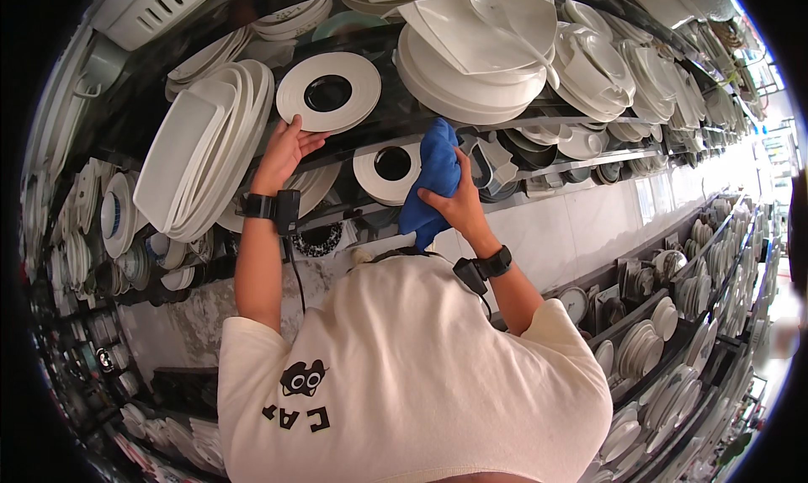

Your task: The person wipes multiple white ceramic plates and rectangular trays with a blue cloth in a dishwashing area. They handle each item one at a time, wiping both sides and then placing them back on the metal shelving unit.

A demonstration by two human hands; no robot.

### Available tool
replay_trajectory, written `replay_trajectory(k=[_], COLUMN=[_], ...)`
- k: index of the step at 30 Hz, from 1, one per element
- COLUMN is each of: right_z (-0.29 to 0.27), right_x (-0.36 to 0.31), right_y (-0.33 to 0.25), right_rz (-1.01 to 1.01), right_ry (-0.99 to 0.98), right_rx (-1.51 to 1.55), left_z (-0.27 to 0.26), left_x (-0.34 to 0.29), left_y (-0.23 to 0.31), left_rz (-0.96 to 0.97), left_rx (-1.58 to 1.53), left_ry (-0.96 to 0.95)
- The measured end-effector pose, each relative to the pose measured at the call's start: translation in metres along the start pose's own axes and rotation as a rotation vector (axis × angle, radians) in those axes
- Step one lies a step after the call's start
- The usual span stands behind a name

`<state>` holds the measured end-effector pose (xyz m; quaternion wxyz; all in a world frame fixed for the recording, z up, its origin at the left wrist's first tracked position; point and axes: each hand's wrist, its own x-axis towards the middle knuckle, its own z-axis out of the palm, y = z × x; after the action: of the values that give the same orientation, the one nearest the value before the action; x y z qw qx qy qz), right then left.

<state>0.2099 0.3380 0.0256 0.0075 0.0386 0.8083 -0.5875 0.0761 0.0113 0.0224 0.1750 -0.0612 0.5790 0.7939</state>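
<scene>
A white round plate with a black centre sits on the upper shelf, on top of another pale plate. My left hand is at its near left rim, with fingers on and just below the edge, so it looks gripped there. A crumpled blue cloth is bunched in my right hand, whose fingers wrap round it in front of the shelf edge. Below, on the lower shelf, a similar white plate with a black centre lies left of the cloth, partly covered by it.
Left of my left hand stand long white oval dishes, leaning together. Right of the plate is a tall stack of large white plates with a squarish dish and a spoon on top. Racks of crockery line the right side.
</scene>
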Motion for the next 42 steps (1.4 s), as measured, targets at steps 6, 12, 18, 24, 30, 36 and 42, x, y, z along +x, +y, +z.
replay_trajectory(k=[6, 12, 18, 24, 30, 36, 42], right_z=[-0.009, -0.014, -0.019, -0.034, -0.053, -0.069, -0.086], right_x=[-0.003, -0.004, -0.004, -0.012, -0.019, -0.021, -0.022], right_y=[0.005, 0.008, 0.019, 0.031, 0.034, 0.04, 0.049], right_rz=[0.01, 0.066, 0.06, 0.113, 0.17, 0.18, 0.199], right_ry=[0.027, 0.033, 0.045, 0.08, 0.093, 0.091, 0.102], right_rx=[0.002, 0.035, 0.017, -0.023, -0.013, -0.057, -0.077], left_z=[-0.006, -0.006, -0.016, -0.012, 0.001, 0.021, 0.017], left_x=[0.011, 0.007, 0.002, -0.038, -0.016, 0.021, 0.044], left_y=[0.003, 0.011, 0.005, -0.04, -0.147, -0.194, -0.221], left_rz=[-0.161, -0.21, -0.207, -0.375, -0.564, -0.52, -0.395], left_rx=[0.374, 0.737, 0.641, 0.343, 0.433, 0.487, 0.609], left_ry=[0.137, 0.237, 0.272, -0.18, -0.003, 0.179, 0.189])
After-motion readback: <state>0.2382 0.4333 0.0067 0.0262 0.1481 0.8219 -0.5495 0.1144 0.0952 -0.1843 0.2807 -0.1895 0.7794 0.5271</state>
